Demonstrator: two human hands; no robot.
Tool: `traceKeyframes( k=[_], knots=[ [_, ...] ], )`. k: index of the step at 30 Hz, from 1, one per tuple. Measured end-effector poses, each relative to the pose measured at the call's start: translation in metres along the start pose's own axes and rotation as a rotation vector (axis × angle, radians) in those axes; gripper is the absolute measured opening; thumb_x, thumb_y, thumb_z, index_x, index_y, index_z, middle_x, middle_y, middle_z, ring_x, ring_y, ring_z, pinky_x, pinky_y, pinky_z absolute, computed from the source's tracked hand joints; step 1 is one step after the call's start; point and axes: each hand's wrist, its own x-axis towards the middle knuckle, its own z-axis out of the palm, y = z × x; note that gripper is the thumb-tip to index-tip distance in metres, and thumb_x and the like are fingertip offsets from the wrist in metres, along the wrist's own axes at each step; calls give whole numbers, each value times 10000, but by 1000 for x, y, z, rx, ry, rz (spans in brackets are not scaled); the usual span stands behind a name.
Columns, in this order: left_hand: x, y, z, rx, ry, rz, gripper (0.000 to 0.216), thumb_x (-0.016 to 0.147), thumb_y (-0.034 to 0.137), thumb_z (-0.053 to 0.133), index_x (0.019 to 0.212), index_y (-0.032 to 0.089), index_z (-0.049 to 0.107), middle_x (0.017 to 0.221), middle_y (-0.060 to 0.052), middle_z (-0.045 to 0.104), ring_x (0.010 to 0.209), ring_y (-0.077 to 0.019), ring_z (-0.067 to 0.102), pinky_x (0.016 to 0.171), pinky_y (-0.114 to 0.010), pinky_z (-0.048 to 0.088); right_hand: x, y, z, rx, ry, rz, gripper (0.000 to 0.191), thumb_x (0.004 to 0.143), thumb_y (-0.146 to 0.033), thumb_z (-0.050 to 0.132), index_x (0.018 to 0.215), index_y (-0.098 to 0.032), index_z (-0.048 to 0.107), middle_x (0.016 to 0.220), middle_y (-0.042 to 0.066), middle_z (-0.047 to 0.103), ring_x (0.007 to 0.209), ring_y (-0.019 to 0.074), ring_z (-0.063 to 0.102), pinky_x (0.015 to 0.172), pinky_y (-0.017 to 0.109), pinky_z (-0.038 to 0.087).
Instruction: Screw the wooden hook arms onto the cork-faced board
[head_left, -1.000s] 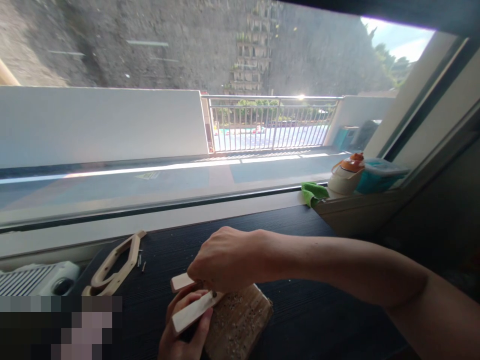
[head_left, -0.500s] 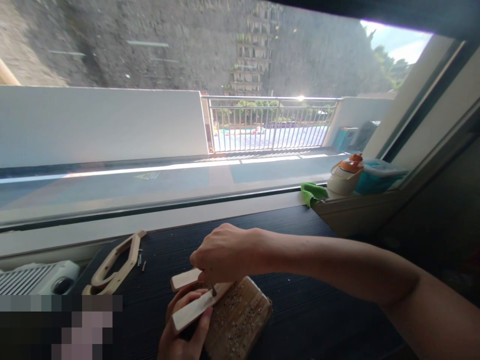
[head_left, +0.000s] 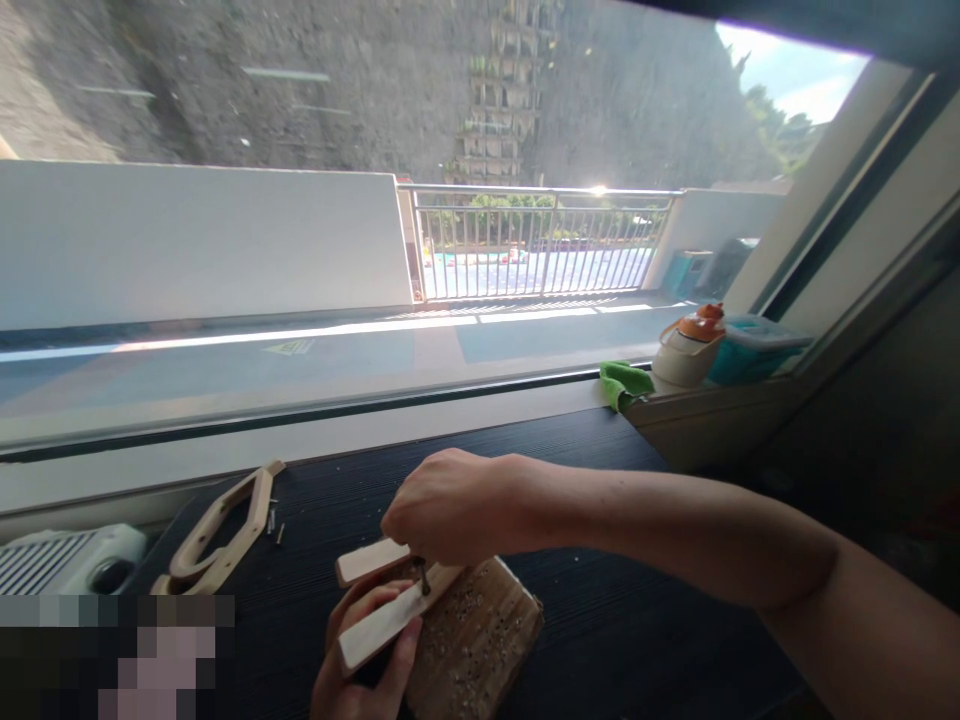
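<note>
Head view, contents listed near to far.

Step in hand, by judgement: a slim metal shaft (head_left: 424, 577) is being worked, by turning or pressing, at the far end of a near pale bar (head_left: 381, 630). Next move, by judgement: calls for a firm left hold and the shaft kept in line with the wood.

1. Left hand (head_left: 341, 697), near. Grip closed around the near pale bar: thumb along its right side, fingers on its far side.

2. Brown wooden block (head_left: 476, 640), speckled, right of the left hand, on a dark table (head_left: 622, 640). Contact with the bar unclear.

3. Right hand (head_left: 442, 505), beyond the bar, forearm entering from the right. Grip curled closed over the upper part of the shaft; fingertips hidden, so whether a handle sits inside cannot be told.

4. Second pale bar (head_left: 373, 562), left of the right hand. Any join to the first is hidden.

5. Wooden frame (head_left: 225, 565), far left of the table; loose screws (head_left: 280, 535) just beside it, to the right.

6. Green cloth (head_left: 624, 385), bottle (head_left: 684, 358) and teal box (head_left: 757, 350), far right, by the window.

7. Metal railing (head_left: 553, 240), outside, farthest.
</note>
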Motion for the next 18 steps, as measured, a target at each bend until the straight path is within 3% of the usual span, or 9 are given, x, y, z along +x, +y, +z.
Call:
traceKeyframes(
  k=[9, 18],
  knots=[
    [-1, -3, 1, 10, 25, -33, 252, 758, 256, 638, 1006, 246, 589, 1069, -34, 630, 1049, -215, 608, 928, -345, 504, -3, -5, -2, 31, 20, 61, 240, 858, -242, 473, 902, -118, 673, 849, 93, 695, 835, 215, 647, 483, 266, 342],
    [2, 1, 2, 11, 57, 44, 248, 763, 240, 631, 1003, 262, 569, 1017, -12, 632, 1039, -188, 603, 915, -303, 504, -6, -12, -11, 15, 8, -29, 164, 818, -126, 504, 875, -140, 656, 881, 48, 688, 810, 184, 632, 459, 261, 328]
  ],
)
